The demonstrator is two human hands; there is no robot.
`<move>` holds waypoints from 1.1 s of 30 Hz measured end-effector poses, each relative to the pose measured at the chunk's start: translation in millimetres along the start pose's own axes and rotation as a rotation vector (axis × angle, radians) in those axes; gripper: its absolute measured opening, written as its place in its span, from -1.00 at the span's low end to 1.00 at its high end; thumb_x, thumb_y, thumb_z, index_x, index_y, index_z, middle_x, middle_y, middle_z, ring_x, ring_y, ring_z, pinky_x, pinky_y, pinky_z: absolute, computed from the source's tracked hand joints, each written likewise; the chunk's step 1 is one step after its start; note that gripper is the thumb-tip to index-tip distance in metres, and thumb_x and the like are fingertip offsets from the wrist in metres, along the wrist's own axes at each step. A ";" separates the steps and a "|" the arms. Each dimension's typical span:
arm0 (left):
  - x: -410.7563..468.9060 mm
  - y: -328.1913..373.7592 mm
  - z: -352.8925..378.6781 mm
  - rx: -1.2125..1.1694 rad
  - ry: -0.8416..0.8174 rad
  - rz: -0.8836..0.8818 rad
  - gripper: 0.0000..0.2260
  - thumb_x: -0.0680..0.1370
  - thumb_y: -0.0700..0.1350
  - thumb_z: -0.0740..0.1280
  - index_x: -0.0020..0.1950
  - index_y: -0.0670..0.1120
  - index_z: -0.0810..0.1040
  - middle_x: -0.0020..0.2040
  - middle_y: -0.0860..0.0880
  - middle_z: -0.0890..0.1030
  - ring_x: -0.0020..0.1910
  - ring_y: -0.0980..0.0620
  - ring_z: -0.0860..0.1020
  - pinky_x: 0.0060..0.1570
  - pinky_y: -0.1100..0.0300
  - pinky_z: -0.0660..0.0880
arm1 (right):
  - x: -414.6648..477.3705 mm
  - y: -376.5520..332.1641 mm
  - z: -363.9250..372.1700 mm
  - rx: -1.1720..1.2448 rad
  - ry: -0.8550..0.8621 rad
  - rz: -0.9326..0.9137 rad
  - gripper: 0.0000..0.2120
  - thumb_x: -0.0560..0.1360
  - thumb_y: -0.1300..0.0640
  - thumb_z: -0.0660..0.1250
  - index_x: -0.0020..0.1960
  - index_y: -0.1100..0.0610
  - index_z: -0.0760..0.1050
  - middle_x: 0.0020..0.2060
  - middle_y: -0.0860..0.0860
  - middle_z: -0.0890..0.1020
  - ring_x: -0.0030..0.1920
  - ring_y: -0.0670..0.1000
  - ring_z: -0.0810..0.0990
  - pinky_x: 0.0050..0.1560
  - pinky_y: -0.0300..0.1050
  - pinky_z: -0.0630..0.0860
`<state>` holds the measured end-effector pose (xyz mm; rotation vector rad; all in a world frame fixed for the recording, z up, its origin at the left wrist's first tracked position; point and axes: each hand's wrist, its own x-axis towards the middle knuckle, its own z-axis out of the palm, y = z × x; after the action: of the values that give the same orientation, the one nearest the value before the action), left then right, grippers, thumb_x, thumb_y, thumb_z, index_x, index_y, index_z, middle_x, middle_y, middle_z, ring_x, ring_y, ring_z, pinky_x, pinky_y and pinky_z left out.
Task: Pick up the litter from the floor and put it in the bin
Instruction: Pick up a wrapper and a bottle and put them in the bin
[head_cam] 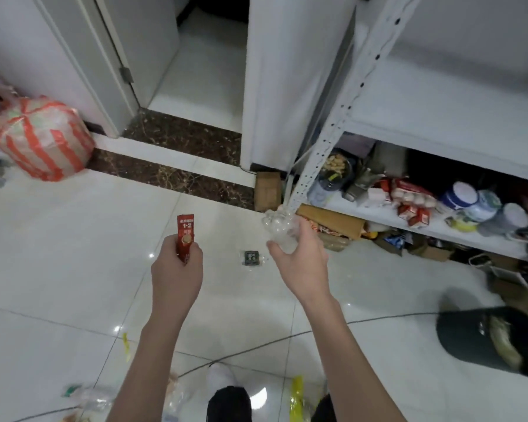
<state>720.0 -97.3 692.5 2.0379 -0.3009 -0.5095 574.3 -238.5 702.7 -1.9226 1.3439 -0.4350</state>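
My left hand [177, 269] grips a red sachet wrapper [185, 233] that sticks upward out of the fist. A crumpled clear plastic piece [279, 228] is held in my right hand [299, 263], fingers curled round it. Between the hands, a small dark square packet [251, 258] lies on the white tiled floor. A black round bin [491, 339] stands at the right, with something brownish inside. More litter lies near my feet: a yellow strip [125, 345], a yellow wrapper [297, 394] and clear plastic with a green label [86, 397].
A white metal shelf rack [323, 141] on the right holds jars, packets and boxes. A red-striped plastic bag [43, 138] sits at the left by an open door [83, 56]. A thin cable [256, 348] runs across the floor.
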 end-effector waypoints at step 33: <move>-411.6 185.7 735.3 0.235 -0.669 0.316 -0.90 0.58 -0.08 0.28 -0.06 0.14 0.47 -0.28 0.05 0.56 -0.33 0.11 0.53 -0.32 0.11 0.42 | 0.8 609.0 -594.0 0.133 0.516 0.594 -0.45 0.43 -0.04 0.48 0.36 -0.08 0.38 0.18 -0.07 0.58 0.23 0.03 0.51 0.30 0.14 0.43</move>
<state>9.4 -582.6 628.3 1.9305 -1.1067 -0.9802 -207.2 -571.4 656.1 -1.2499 2.0663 -0.7182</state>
